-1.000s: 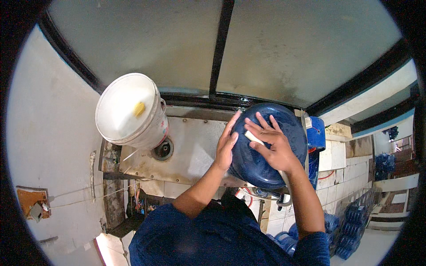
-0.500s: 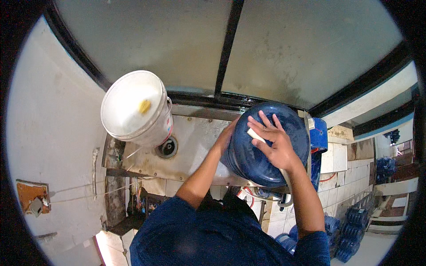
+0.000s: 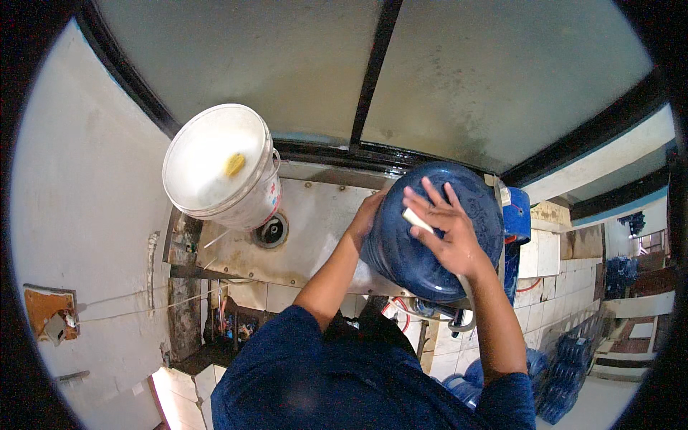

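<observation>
A large blue water jug (image 3: 390,247) lies tilted over the metal counter, its round base facing up toward me. My left hand (image 3: 367,217) grips its left side, with the fingers partly hidden behind it. Over the base is my right hand (image 3: 450,233), fingers spread, holding a cream-coloured hose (image 3: 418,220) between thumb and palm. The hose seems to run back under the wrist and hang down beside the forearm.
A white bucket (image 3: 247,208) with a yellow sponge (image 3: 234,165) in it stands left on the metal counter (image 3: 308,222), beside a round drain (image 3: 272,231). Glass panels rise behind. Several blue jugs (image 3: 566,380) are on the floor at the right, near a blue container (image 3: 516,215).
The view has shifted slightly. My right hand has moved a little across the jug's base with the hose; my left hand stays on the jug's side.
</observation>
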Demonstrator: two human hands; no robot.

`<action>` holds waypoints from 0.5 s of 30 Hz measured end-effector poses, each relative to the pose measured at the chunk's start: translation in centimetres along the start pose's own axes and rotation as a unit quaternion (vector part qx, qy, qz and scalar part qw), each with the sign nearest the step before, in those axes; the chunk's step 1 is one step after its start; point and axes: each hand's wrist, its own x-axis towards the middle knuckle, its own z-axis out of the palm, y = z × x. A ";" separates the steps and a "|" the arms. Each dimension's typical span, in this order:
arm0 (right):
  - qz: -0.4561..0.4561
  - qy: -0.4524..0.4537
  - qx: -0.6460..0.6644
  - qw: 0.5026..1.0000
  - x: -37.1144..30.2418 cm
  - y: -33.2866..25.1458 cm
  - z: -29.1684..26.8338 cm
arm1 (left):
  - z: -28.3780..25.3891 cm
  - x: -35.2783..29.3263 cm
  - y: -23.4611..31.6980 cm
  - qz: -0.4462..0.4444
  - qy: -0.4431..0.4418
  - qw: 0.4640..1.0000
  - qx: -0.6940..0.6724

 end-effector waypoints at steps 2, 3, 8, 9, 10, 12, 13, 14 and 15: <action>-0.014 -0.008 0.015 1.000 -0.5 -0.1 0.1 | -0.1 -1.7 -1.9 0.106 0.061 0.976 0.183; -0.003 -0.005 0.015 1.000 -0.5 -0.1 -0.1 | -0.1 -2.9 -3.6 0.163 0.107 0.919 0.343; -0.037 -0.005 0.015 0.999 -0.8 0.4 -0.3 | -3.0 -3.6 -9.9 0.153 0.121 0.976 0.098; -0.043 -0.010 0.013 0.999 -0.4 0.3 -0.3 | -4.3 -2.5 -9.5 0.088 0.105 0.990 -0.026; -0.049 -0.016 0.010 0.999 -0.2 0.0 -0.3 | -5.4 -1.4 -9.1 0.042 0.083 0.993 -0.072; -0.038 -0.024 0.016 0.999 -0.4 0.4 -0.3 | -4.6 0.2 -6.1 -0.049 0.039 0.994 -0.084; -0.035 -0.027 0.021 0.999 -0.4 0.5 -0.4 | -3.9 0.3 -4.9 -0.082 0.016 0.995 -0.052; -0.034 -0.029 0.024 0.999 -0.3 0.6 -0.6 | -3.8 0.2 -4.7 -0.070 0.014 0.995 -0.065; -0.033 -0.025 0.034 0.999 -0.3 0.7 -0.5 | -3.6 0.2 -4.7 -0.059 0.012 0.995 -0.078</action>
